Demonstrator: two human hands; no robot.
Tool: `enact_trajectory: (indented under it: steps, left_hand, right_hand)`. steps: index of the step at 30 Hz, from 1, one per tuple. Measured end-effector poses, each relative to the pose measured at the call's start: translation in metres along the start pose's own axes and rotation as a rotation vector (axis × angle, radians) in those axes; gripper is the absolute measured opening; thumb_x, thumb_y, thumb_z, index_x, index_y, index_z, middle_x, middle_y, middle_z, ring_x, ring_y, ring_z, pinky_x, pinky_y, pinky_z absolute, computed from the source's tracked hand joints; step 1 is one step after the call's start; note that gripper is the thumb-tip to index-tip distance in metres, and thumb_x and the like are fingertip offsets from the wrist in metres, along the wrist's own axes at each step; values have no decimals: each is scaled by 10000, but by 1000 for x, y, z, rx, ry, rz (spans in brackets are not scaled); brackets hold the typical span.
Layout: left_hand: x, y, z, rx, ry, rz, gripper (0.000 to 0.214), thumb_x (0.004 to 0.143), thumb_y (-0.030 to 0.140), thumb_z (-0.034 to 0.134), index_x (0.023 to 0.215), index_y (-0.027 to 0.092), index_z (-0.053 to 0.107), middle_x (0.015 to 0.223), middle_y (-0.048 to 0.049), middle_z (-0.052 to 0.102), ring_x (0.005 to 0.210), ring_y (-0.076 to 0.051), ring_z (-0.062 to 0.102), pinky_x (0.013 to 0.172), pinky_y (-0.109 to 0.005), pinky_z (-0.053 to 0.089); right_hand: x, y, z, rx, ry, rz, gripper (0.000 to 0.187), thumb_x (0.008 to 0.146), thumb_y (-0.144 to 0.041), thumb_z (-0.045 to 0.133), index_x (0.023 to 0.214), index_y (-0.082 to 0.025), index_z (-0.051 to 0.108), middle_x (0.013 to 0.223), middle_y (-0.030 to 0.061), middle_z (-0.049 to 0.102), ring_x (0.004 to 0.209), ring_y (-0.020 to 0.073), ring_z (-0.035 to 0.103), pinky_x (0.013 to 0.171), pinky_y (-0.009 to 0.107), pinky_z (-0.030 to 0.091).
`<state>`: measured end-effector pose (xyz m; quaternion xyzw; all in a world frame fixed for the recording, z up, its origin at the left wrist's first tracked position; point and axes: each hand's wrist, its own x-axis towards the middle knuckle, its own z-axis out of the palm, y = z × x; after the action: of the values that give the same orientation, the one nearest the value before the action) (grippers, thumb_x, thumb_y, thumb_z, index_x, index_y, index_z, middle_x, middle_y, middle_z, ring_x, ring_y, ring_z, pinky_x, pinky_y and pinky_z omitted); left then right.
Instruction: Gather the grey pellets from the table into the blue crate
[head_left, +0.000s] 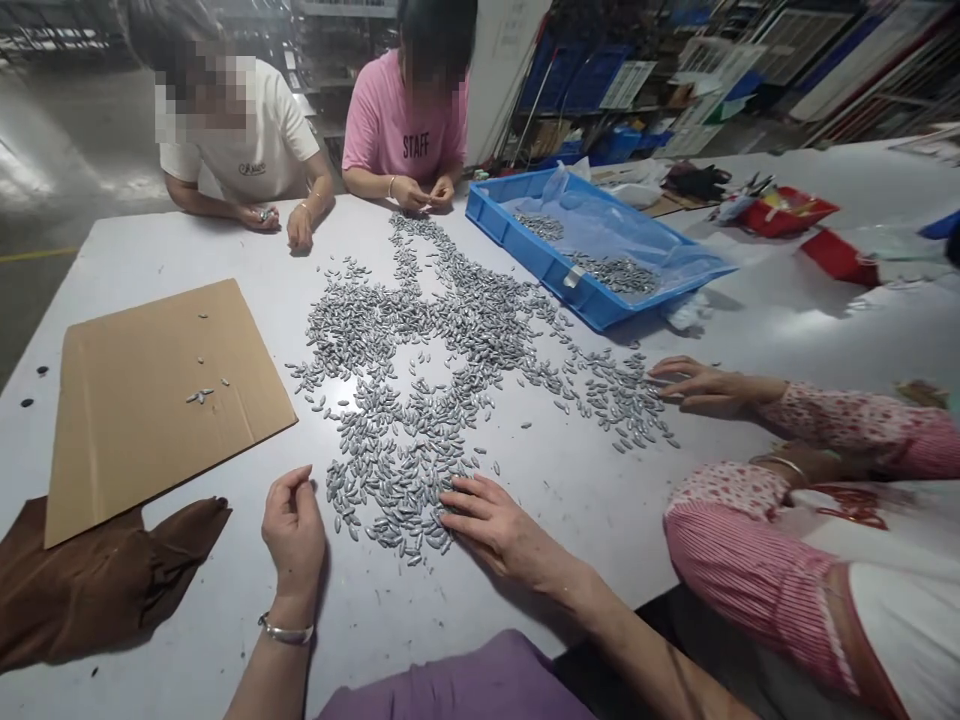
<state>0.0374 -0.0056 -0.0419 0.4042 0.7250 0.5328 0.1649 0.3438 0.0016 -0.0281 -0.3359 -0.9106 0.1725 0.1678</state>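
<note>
A spread heap of small grey, spindle-shaped pieces (405,450) with a metallic sheen lies on the white table. My right hand (510,530) rests at the near right edge of the heap, its fingers stretched out and touching the pieces. Left of the heap, apart from it, is my left hand (294,525), with a bracelet at the wrist. Its fingers are curled in towards the thumb, and whatever they may hold is hidden.
A cardboard sheet (165,400) bearing several loose pieces lies at left, partly over a brown cloth (97,580). A blue tray (540,235) with plastic lining and more pieces stands at the back right. A co-worker's hand (705,385) touches pieces at right; two people sit opposite.
</note>
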Motion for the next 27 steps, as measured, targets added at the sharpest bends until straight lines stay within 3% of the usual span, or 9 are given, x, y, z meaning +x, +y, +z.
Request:
enact_trajectory:
  steps: [6, 10, 15, 20, 24, 27]
  left_hand:
    - [2, -1, 1, 33, -6, 1, 244, 890, 361, 574, 982, 190, 721, 1010, -79, 731, 975, -233, 672, 945, -396, 520]
    - [3, -3, 1, 32, -8, 13, 250, 888, 369, 575, 979, 186, 719, 1002, -80, 727, 965, -236, 673, 942, -405, 518]
    - [2, 1, 0, 29, -18, 12, 235, 882, 354, 582, 982, 191, 718, 1011, -78, 727, 984, -239, 671, 961, -409, 510]
    - [2, 4, 0, 26, -28, -4, 234, 886, 355, 574, 976, 192, 715, 1009, -80, 726, 987, -244, 672, 954, -411, 516]
    - [3, 2, 0, 29, -28, 5, 237, 888, 355, 576, 985, 190, 716, 1002, -78, 724, 989, -241, 670, 966, -413, 510]
    - [3, 0, 0, 33, -26, 7, 237, 880, 355, 586, 984, 189, 719, 1002, -78, 726, 984, -239, 670, 956, -411, 513]
  right_hand:
    - [-19, 17, -12, -44, 171, 93, 261, 999, -146, 527, 1171, -195, 717, 1211, 105, 734, 1208, 266, 632, 1019, 496, 547]
    - [-10, 10, -9, -70, 242, 124, 283, 1002, -154, 509, 1211, -188, 697, 1219, 124, 727, 1251, 278, 608, 1056, 533, 518]
    - [18, -19, 9, -90, 62, 131, 410, 1027, -257, 479, 1413, -143, 557, 1491, 161, 541, 1446, 330, 415, 1185, 635, 340]
    - [31, -49, 25, -11, -78, 60, 490, 1029, -341, 483, 1492, -184, 472, 1583, 113, 440, 1509, 348, 292, 1223, 636, 255]
    - [22, -53, 28, 91, -45, -101, 337, 1016, -274, 516, 1335, -212, 605, 1441, 78, 604, 1411, 255, 458, 1244, 565, 250]
    - [12, -44, 23, 150, 77, -68, 248, 997, -185, 535, 1210, -191, 662, 1235, 86, 725, 1247, 220, 604, 1199, 513, 351]
